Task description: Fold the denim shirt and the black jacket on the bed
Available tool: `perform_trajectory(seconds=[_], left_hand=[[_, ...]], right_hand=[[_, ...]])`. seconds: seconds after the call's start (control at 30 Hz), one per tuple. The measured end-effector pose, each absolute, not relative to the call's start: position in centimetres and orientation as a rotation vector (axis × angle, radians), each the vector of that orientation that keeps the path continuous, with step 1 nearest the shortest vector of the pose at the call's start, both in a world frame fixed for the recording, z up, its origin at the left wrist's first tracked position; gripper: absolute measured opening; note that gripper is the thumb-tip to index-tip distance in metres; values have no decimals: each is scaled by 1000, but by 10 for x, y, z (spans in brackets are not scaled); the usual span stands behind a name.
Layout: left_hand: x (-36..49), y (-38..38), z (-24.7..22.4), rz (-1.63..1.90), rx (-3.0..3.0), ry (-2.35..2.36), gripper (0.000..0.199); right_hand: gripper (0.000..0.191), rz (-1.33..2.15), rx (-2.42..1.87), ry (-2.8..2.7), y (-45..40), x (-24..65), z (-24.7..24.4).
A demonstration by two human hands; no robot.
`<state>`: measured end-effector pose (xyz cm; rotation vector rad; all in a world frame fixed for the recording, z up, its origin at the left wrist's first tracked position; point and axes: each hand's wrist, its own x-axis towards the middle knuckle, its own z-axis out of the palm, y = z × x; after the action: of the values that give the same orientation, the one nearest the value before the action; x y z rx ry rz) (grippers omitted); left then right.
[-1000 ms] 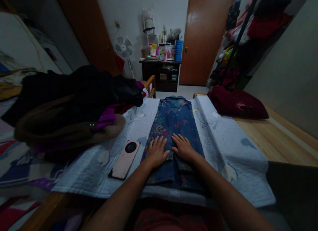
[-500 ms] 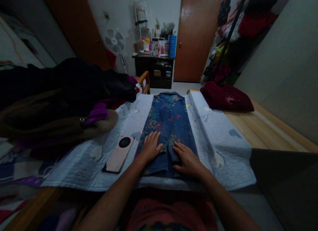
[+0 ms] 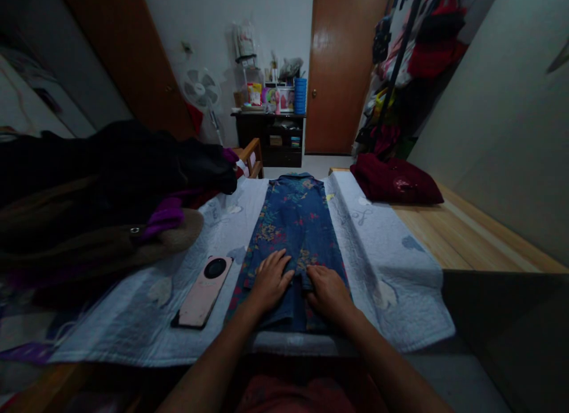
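A long blue denim shirt (image 3: 296, 217) with a floral print lies folded narrow on a pale quilted cloth, its collar at the far end. My left hand (image 3: 271, 279) rests on the lower left part of the shirt, palm down and fingers stretched out. Just to its right, my right hand (image 3: 328, 287) has its fingers bent over a dark sleeve end (image 3: 304, 279), gripping it against the garment. The right fingertips are partly hidden. A pink phone (image 3: 201, 297) with a round black camera lies left of the shirt.
The quilted cloth (image 3: 382, 247) covers the surface under the shirt. A pile of dark clothes (image 3: 102, 182) stands at left. A folded maroon garment (image 3: 398, 179) lies on a wooden board (image 3: 471, 241) at right. Beyond are a fan (image 3: 202, 90) and a dark cabinet (image 3: 249, 134).
My right hand has drawn in slightly, its fingers more bent at the sleeve end. My left hand stays flat on the shirt. The camera view has shifted a little.
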<state>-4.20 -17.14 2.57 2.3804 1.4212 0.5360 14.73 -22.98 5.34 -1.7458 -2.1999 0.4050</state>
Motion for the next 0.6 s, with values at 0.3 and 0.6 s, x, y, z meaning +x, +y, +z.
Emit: perform_trajectory(seconds=[0.3,0.6], left_hand=[[-46,-173,19,584,2363,1404,42],[-44,-172,19,555,2392,1422,42]], right_hand=[[28,1012,-1393,-875,-202,183,57],[26,1039,-730,-185,-189,205,74]])
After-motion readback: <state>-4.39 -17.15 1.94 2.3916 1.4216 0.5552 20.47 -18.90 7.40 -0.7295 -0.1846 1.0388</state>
